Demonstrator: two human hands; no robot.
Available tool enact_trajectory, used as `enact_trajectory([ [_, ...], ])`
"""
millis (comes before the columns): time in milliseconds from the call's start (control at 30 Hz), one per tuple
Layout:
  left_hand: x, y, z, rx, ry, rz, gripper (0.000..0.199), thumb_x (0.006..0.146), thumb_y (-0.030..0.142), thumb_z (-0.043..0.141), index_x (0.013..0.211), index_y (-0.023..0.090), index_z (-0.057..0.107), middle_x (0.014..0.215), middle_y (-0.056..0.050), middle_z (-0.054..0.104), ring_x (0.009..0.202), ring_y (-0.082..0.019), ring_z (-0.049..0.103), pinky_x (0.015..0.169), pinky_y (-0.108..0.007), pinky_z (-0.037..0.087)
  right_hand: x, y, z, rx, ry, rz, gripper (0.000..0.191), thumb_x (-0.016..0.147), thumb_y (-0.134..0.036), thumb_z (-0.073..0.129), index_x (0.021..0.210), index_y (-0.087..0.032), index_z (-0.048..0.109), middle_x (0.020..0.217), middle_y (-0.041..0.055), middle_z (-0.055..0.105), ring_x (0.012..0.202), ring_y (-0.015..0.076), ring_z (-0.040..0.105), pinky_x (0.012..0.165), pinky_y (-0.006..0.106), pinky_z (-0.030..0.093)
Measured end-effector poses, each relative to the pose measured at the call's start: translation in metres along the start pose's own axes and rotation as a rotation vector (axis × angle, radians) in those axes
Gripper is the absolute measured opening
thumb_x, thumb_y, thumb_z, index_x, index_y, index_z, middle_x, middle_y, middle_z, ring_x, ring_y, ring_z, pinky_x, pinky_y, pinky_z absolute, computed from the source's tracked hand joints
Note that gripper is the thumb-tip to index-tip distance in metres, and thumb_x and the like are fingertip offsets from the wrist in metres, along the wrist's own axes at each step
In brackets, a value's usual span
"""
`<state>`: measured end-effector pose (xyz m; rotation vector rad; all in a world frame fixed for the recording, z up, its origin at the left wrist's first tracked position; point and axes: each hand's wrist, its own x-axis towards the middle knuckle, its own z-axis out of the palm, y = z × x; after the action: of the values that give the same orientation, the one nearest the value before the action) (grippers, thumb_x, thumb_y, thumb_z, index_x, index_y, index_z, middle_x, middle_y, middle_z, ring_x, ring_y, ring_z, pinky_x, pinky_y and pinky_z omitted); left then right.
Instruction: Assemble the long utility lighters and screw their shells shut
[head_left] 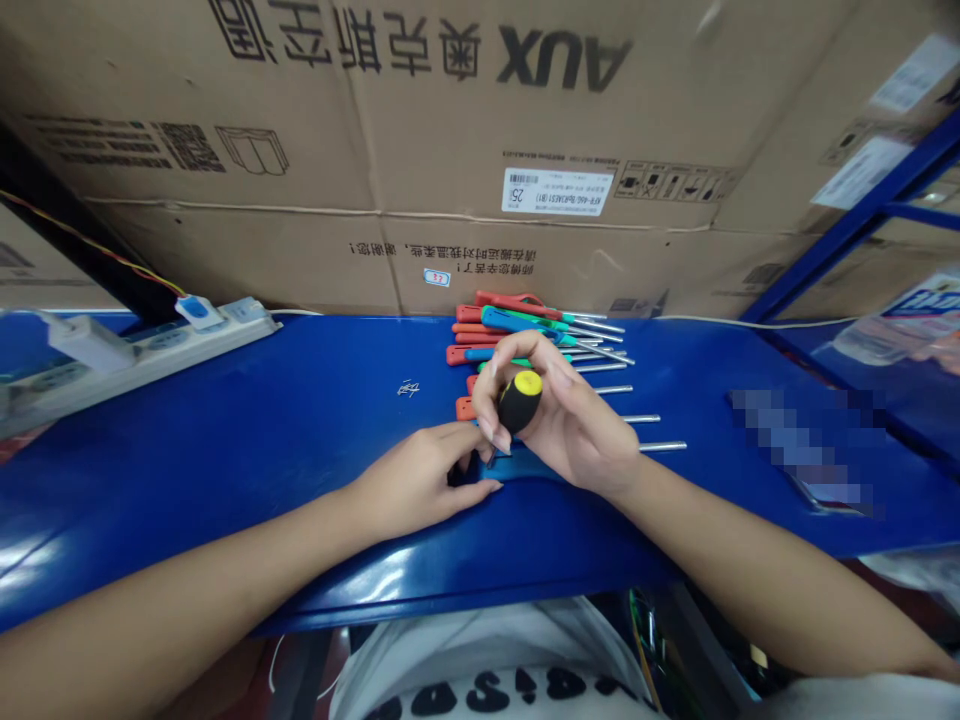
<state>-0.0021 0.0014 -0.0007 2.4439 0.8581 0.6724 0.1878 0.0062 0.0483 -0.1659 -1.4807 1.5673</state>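
Observation:
My right hand [562,415] is closed around the black handle of a screwdriver [520,403] with a yellow end cap. The screwdriver points down, its shaft mostly hidden behind my fingers. Below it lies a blue-handled tool [525,464] that looks like a stick lighter, flat on the blue tabletop. My left hand [435,470] grips this tool's handle end, thumb along the near edge and fingers curled at the far side. Just beyond my hands, several similar tools [517,318] with red, blue and green handles and thin metal tubes lie side by side.
Small metal pins or screws [409,389] lie left of the tools. A white power strip [172,345] with plugs runs along the left. A large cardboard box [420,150] stands behind the blue table [337,400]. A blurred flat object [810,450] lies at right, near a blue frame.

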Motion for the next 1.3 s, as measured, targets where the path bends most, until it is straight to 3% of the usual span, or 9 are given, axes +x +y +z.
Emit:
enact_trajectory([
  [100, 0.0001, 0.0002, -0.0002, 0.0, -0.003, -0.002, 0.017, 0.089, 0.03, 0.07, 0.099, 0.019, 0.062, 0.081, 0.001, 0.063, 0.067, -0.012, 0.059, 0.064, -0.023, 0.047, -0.0001, 0.0003, -0.0007, -0.014, 0.011, 0.002, 0.021, 0.102, -0.044, 0.045, 0.101, -0.023, 0.049, 0.085, 0.0013, 0.059, 0.067, 0.0134, 0.052, 0.064, 0.029, 0.046],
  [267, -0.0004, -0.0008, 0.0003, -0.008, -0.002, -0.001, 0.017, 0.089, 0.029, 0.07, 0.1, 0.019, 0.062, 0.082, 0.001, 0.063, 0.068, -0.012, 0.06, 0.064, -0.023, 0.047, 0.0014, 0.001, -0.0006, -0.027, 0.011, -0.029, 0.034, 0.106, -0.043, 0.033, 0.095, -0.019, 0.055, 0.083, 0.0032, 0.058, 0.067, 0.0132, 0.052, 0.063, 0.029, 0.045],
  [467, 0.0, -0.0001, 0.0007, -0.002, -0.004, -0.009, 0.018, 0.089, 0.03, 0.07, 0.101, 0.019, 0.062, 0.083, 0.001, 0.064, 0.068, -0.012, 0.061, 0.063, -0.023, 0.048, -0.0001, 0.0, -0.0017, 0.0, -0.003, -0.006, 0.024, 0.102, -0.043, 0.046, 0.1, -0.02, 0.052, 0.086, 0.0023, 0.06, 0.067, 0.0125, 0.052, 0.065, 0.029, 0.045],
  [633, 0.001, 0.0016, -0.0002, 0.014, -0.007, -0.012, 0.019, 0.089, 0.032, 0.069, 0.104, 0.02, 0.063, 0.083, 0.0, 0.064, 0.069, -0.014, 0.061, 0.063, -0.026, 0.049, 0.0006, 0.0013, -0.0017, -0.043, -0.027, -0.01, 0.041, 0.106, -0.044, 0.031, 0.099, -0.017, 0.061, 0.081, 0.0039, 0.061, 0.064, 0.0126, 0.053, 0.062, 0.028, 0.045],
  [767, 0.0009, 0.0018, -0.0005, 0.025, 0.0, -0.012, 0.019, 0.089, 0.032, 0.069, 0.102, 0.02, 0.063, 0.082, 0.0, 0.064, 0.068, -0.015, 0.061, 0.063, -0.026, 0.048, 0.0, 0.0008, -0.0013, -0.006, -0.017, -0.005, 0.031, 0.102, -0.048, 0.042, 0.107, -0.02, 0.054, 0.083, 0.0027, 0.062, 0.064, 0.0129, 0.052, 0.061, 0.028, 0.045],
  [867, 0.0003, 0.0012, -0.0002, 0.017, -0.012, -0.022, 0.018, 0.089, 0.031, 0.07, 0.101, 0.02, 0.063, 0.082, 0.001, 0.064, 0.069, -0.014, 0.061, 0.064, -0.025, 0.049, -0.0003, 0.001, -0.0022, 0.011, -0.006, -0.014, 0.024, 0.102, -0.043, 0.045, 0.099, -0.021, 0.052, 0.086, 0.0028, 0.061, 0.065, 0.0126, 0.052, 0.061, 0.028, 0.046],
  [1033, 0.0001, 0.0011, -0.0004, 0.008, -0.019, -0.022, 0.017, 0.089, 0.03, 0.07, 0.101, 0.02, 0.063, 0.083, 0.001, 0.064, 0.069, -0.013, 0.061, 0.066, -0.024, 0.049, 0.0007, 0.0016, -0.002, -0.008, 0.009, -0.013, 0.039, 0.106, -0.043, 0.034, 0.093, -0.017, 0.059, 0.081, 0.0041, 0.06, 0.065, 0.0124, 0.053, 0.062, 0.028, 0.047],
  [1167, 0.0003, 0.0015, -0.0005, 0.004, -0.012, -0.013, 0.017, 0.089, 0.03, 0.069, 0.101, 0.019, 0.062, 0.083, 0.001, 0.064, 0.069, -0.012, 0.061, 0.065, -0.024, 0.049, 0.0013, 0.0015, -0.0019, 0.024, 0.037, 0.017, 0.03, 0.104, -0.046, 0.038, 0.101, -0.021, 0.053, 0.082, 0.0021, 0.062, 0.064, 0.0124, 0.053, 0.061, 0.027, 0.047],
  [1300, 0.0008, 0.0019, -0.0007, 0.001, -0.016, -0.015, 0.016, 0.089, 0.03, 0.069, 0.099, 0.019, 0.062, 0.083, 0.001, 0.064, 0.07, -0.013, 0.061, 0.066, -0.024, 0.049, 0.0021, 0.0013, -0.0027, 0.029, 0.039, 0.016, 0.032, 0.104, -0.047, 0.039, 0.093, -0.02, 0.052, 0.081, 0.0017, 0.062, 0.062, 0.0121, 0.054, 0.06, 0.028, 0.048],
])
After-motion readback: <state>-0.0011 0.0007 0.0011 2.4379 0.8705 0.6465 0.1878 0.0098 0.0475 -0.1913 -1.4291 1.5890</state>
